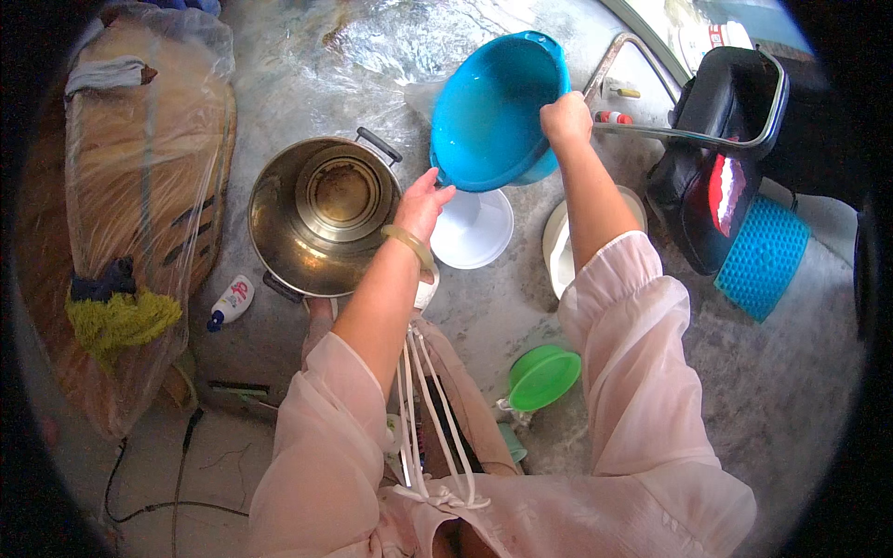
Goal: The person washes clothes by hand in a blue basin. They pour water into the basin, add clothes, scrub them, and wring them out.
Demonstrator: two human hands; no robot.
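Both my hands hold a blue plastic basin [493,112], tilted on its side above the wet floor. My left hand [421,205], with a pale bangle at the wrist, grips the rim at its near left end. My right hand [566,120] is closed on the rim at the right side. Under the basin's near end stands a white bowl [474,232], partly hidden. Left of my left forearm is a large steel pot [279,200] with dark handles, its inside stained brown.
A white and blue bottle [233,299] lies near the pot. Plastic-wrapped brown boards [149,186] with a yellow-green cloth [121,324] stand at left. A green basin [545,379] is near my feet. At right are a metal-framed chair [721,102] and blue textured mat [765,256].
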